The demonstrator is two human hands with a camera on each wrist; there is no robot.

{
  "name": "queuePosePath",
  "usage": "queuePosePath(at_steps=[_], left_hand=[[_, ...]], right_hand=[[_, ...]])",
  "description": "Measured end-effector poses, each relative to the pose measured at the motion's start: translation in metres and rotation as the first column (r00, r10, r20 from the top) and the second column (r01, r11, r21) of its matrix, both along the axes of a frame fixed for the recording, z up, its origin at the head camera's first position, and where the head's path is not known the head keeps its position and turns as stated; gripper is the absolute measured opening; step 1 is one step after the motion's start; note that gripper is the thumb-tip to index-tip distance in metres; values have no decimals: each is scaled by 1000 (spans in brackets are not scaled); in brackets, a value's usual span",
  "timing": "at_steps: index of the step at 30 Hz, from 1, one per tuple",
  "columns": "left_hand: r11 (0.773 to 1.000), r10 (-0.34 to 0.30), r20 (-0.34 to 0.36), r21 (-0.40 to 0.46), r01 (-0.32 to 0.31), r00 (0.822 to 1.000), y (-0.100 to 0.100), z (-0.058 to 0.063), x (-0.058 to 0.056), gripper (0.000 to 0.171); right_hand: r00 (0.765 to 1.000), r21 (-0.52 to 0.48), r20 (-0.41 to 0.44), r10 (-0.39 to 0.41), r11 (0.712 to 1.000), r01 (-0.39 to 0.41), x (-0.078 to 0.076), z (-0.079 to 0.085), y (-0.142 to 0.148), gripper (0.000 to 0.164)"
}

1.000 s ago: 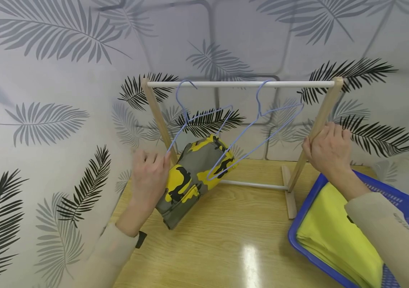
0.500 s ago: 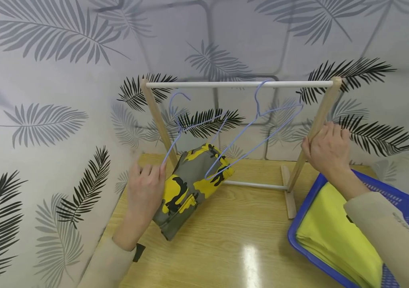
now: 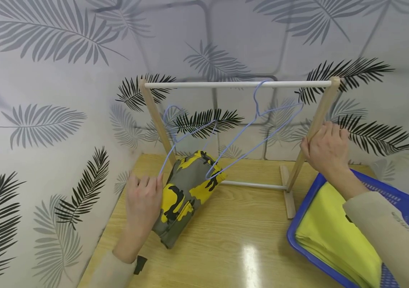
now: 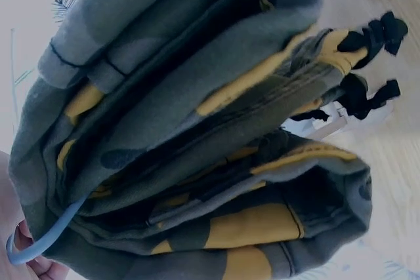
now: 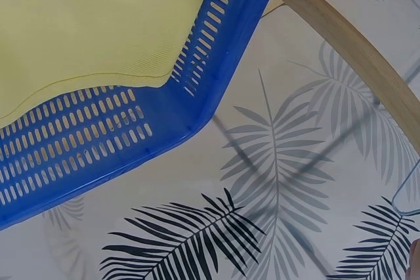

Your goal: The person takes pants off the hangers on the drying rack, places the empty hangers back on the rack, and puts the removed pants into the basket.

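Two hands grip: left hand (image 3: pixel 143 202) a hanger (image 4: pixel 58 227), right hand (image 3: pixel 328 150) a post (image 3: pixel 322 110), camouflage garment (image 3: pixel 191 184) between, beside the left

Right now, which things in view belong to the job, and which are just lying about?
In the job:
left hand
held hanger
camo garment on it
right hand
rack it grips

Seemingly idle:
other hanger, hung on the rack
basket
yellow cloth inside

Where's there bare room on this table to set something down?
The widest bare table lies between camo cloth and basket, in front of the rack; a thin strip lies behind its lower bar. Crowded: left, by the left hand and camo cloth; right, by the basket.
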State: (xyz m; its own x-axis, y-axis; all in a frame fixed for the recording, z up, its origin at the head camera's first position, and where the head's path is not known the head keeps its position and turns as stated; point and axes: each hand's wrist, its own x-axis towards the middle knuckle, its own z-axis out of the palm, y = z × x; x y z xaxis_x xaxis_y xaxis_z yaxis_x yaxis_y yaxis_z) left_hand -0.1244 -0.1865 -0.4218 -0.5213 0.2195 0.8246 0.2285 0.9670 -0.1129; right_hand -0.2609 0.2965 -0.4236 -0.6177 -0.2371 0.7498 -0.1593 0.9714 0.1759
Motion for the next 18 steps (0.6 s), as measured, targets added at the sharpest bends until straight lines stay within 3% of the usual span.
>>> queuePosePath(at_steps=[18], left_hand=[[1000,19,31,-17,-18,999,2,-14,7,53]], right_hand=[[1000,0,6,11,1000,-11,2,2,3,73]])
